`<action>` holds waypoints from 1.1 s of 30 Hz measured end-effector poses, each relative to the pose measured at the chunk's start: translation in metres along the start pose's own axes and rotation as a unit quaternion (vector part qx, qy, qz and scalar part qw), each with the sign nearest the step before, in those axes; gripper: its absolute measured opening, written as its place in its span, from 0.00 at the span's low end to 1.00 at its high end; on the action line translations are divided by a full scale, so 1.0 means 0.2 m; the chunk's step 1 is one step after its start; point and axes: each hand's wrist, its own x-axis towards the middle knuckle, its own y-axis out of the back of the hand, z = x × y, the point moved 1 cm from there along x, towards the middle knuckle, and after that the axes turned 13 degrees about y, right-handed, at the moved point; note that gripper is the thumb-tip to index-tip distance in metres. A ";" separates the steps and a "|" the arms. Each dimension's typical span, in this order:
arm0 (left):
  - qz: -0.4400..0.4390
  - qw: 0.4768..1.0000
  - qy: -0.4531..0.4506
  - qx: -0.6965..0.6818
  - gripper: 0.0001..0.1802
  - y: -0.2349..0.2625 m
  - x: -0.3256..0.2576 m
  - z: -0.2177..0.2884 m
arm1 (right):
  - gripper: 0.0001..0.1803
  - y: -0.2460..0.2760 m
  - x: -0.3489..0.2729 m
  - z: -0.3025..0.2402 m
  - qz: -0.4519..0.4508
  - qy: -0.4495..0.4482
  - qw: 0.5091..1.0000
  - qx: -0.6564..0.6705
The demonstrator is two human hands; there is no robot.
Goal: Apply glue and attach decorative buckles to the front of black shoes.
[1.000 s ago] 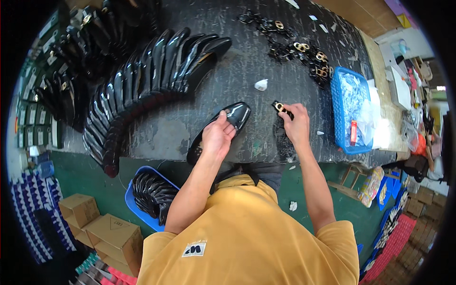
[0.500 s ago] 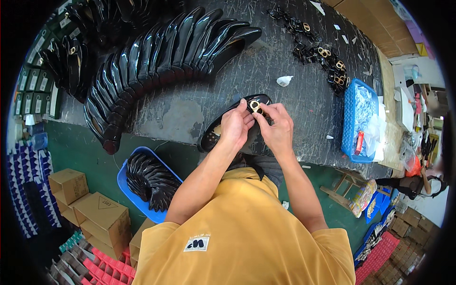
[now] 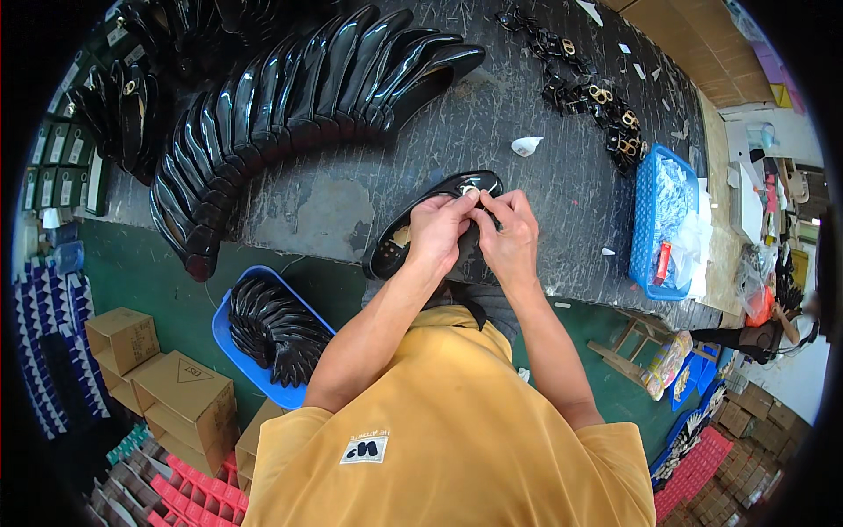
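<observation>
- Dark, scuffed grey worktop [image 3: 351, 211] is carrying everything here, with green floor showing below its near edge and cardboard boxes [image 3: 167, 386] stacked at the lower left.
- Lying toe-away near the front edge is a glossy black patent slip-on shoe [image 3: 413, 230], and both hands are meeting over its vamp.
- Left hand [image 3: 436, 230] is resting on the shoe's upper, its fingers pressed together around a small round gold-coloured metal buckle [image 3: 471, 190] sitting on the toe area.
- Right hand [image 3: 509, 237] is closing in from the other side, its fingers pinching the same buckle; whether a strap is under it cannot be told.
- To do this well, I would judge that the left hand should be pinning the shoe flat while the right is seating the ornament squarely on the centre line, pressing evenly so it is not tilting.
- A long curved row of matching shiny black shoes [image 3: 290, 114] is fanning across the worktop behind, well apart from the hands.
- Loose black straps with gold buckles [image 3: 597, 88] are lying at the far right, near a blue plastic basket [image 3: 648, 220] of small packets.
- Another blue plastic tub [image 3: 230, 338] of black shoe parts is sitting on the floor just beside the person's left elbow.
</observation>
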 end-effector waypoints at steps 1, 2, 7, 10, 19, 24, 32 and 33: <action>0.013 1.000 -0.011 0.016 0.07 0.00 0.01 0.00 | 0.13 -0.01 0.00 0.01 0.012 0.011 1.000 -0.003; 0.027 0.999 -0.025 0.032 0.05 0.00 0.03 0.00 | 0.13 -0.03 -0.02 0.03 0.013 0.012 1.000 -0.001; 0.108 0.988 -0.084 0.066 0.06 -0.01 0.07 -0.04 | 0.15 -0.08 -0.09 0.10 0.052 0.060 0.997 0.013; 0.134 0.984 -0.075 0.090 0.11 0.02 0.03 -0.06 | 0.39 -0.01 -0.08 0.08 0.035 -0.036 0.998 0.041; 0.089 0.973 -0.149 0.154 0.11 -0.05 -0.04 -0.16 | 0.29 0.07 0.01 0.23 -0.159 -0.187 0.954 0.175; 0.133 0.956 -0.166 0.201 0.10 0.03 0.03 -0.16 | 0.29 0.03 0.04 0.17 -0.166 -0.176 0.966 0.090; 0.065 0.973 -0.030 0.221 0.26 -0.10 -0.21 0.20 | 0.39 0.03 -0.04 0.32 0.023 -0.158 0.946 0.284; 0.093 0.798 -0.097 0.587 0.30 0.02 -0.27 0.28 | 0.35 0.04 -0.06 0.32 0.043 -0.168 0.937 0.304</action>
